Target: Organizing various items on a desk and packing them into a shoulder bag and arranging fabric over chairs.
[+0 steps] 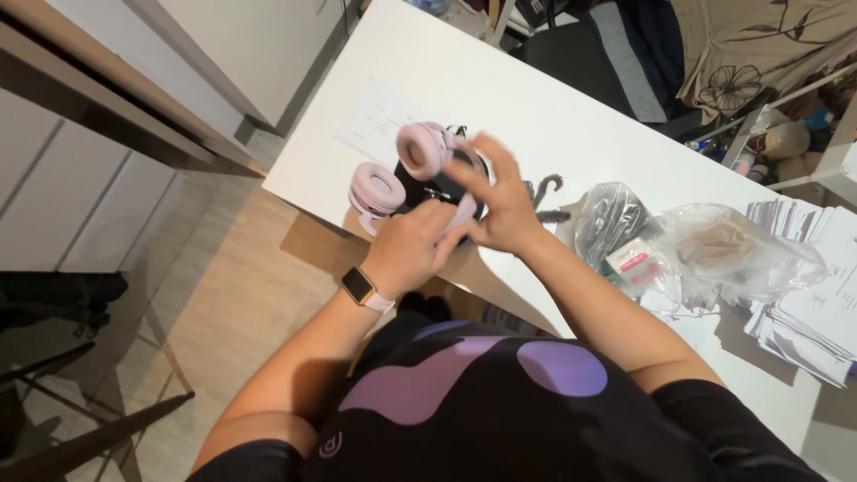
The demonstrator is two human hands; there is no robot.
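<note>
Head view, headphones: pink over-ear headphones [402,170] sit at the near edge of the white worktop [553,107], over a black pouch-like thing [428,192] partly hidden under the hands.
Head view, ear cups: one cup lies flat at the left, the other is raised and turned toward the camera.
Head view, handling: they look light; the padded cups are soft, the band is probably stiff plastic that flexes a little. The band or the hinge arms look the surest places to take hold, since the cushions would squash and slip.
Head view, left hand [411,250]: wrist bent, a gold-cased watch with a pale strap [361,287] on it; fingers curled closed around the pale band of the headphones.
Head view, right hand [500,201]: forearm coming in from the lower right, palm down over the black pouch-like thing; fingers spread, tips touching the raised cup and band. Whether it truly grips I cannot tell.
Head view, nearby: a sheet of paper [379,120] behind the headphones, a dark curled cable [544,196] just beside the right hand, clear plastic bags [696,245] and a stack of papers [812,295] to the right.
</note>
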